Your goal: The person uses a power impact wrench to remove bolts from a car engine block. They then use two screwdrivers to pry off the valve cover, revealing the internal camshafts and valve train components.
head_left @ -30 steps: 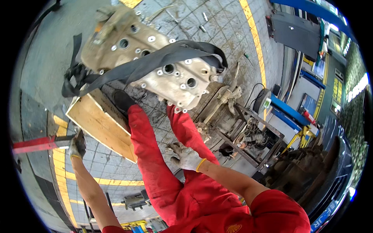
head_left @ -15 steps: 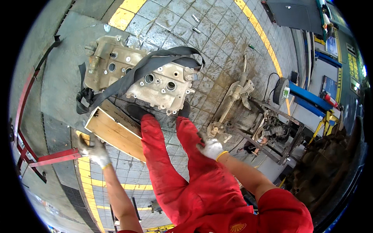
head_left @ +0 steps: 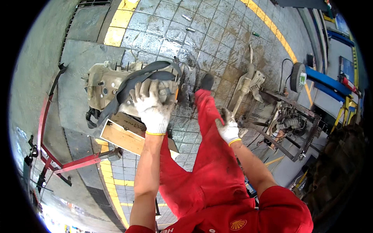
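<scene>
My left hand (head_left: 152, 104), in a white knitted glove with dirty fingertips, reaches over the near right part of an engine (head_left: 101, 87). Its fingers are spread, and I cannot tell whether they touch the metal. A wide dark grey strap (head_left: 123, 88) lies across the engine in loose loops and trails off its left end. Under the left forearm and hand, part of the engine is hidden. My right hand (head_left: 228, 128), gloved the same way, hangs beside my right leg with thumb and fingers apart and nothing in it.
A light wooden box (head_left: 121, 136) lies on the near side of the engine. Red metal frame legs (head_left: 75, 164) stand at the left. To the right are a dirty axle-like part (head_left: 245, 84) and a metal frame with machinery (head_left: 287, 124). Two small metal cylinders (head_left: 190, 29) lie beyond.
My left hand has moved from beside the wooden box up and right over the engine. My right foot has stepped out to the right and forward; the view has shifted.
</scene>
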{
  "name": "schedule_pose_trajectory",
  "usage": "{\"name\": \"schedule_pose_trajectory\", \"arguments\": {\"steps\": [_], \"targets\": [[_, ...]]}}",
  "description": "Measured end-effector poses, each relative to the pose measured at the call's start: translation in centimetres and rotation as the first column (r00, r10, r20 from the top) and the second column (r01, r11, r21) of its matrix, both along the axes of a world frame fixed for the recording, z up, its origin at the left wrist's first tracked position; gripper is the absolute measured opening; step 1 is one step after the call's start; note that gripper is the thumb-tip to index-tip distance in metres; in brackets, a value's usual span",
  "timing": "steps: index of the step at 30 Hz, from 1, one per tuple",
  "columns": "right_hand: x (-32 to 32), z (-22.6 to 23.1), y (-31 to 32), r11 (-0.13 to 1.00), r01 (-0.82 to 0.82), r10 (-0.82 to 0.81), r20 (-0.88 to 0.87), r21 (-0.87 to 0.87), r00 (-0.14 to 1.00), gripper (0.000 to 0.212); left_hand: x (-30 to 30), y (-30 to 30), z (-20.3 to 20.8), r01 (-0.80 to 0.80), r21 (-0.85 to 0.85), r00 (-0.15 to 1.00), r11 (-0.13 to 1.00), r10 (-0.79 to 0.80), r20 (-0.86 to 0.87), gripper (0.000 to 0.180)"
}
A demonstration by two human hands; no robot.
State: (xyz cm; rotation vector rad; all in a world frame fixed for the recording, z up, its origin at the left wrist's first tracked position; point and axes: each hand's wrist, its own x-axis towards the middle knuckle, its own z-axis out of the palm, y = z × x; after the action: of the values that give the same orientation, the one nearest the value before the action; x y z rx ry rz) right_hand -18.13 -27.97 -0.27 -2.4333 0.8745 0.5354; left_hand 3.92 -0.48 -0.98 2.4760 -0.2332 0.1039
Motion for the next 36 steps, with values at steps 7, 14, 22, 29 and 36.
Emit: {"name": "schedule_pose_trajectory", "arguments": {"steps": [7,14,22,29,36], "targets": [[4.8,-5.6,-14.2,0.999,0.009,-0.011,-0.050,-0.044,0.999,0.072,0.8,-1.9,-0.7,-0.030,0.211,1.000,0.977,0.030,0.006,0.069],[11.8,-10.6,-29.4,0.973,-0.116,0.084,-0.163,-0.201,0.983,0.081,1.4,-4.7,-0.5,-0.036,0.436,0.998,0.899,0.057,-0.035,0.070],[18.7,-13.8,-44.2,0.970,0.242,-0.232,-0.289,-0.002,0.929,0.080,-0.7,-2.1,-2.1,-0.006,0.590,0.983,0.808,0.111,-0.143,0.065],[23.4,-20.4,-55.6,0.935,0.346,-0.355,-0.252,-0.079,0.900,0.081,-0.3,-2.2,-0.9,0.032,0.626,0.926,0.779,0.213,-0.312,0.065],[30.5,-29.1,-64.9,0.920,0.367,-0.380,-0.085,-0.139,0.921,0.059,1.4,-6.3,1.4,0.006,0.596,0.787,0.803,0.364,-0.498,0.074]]}}
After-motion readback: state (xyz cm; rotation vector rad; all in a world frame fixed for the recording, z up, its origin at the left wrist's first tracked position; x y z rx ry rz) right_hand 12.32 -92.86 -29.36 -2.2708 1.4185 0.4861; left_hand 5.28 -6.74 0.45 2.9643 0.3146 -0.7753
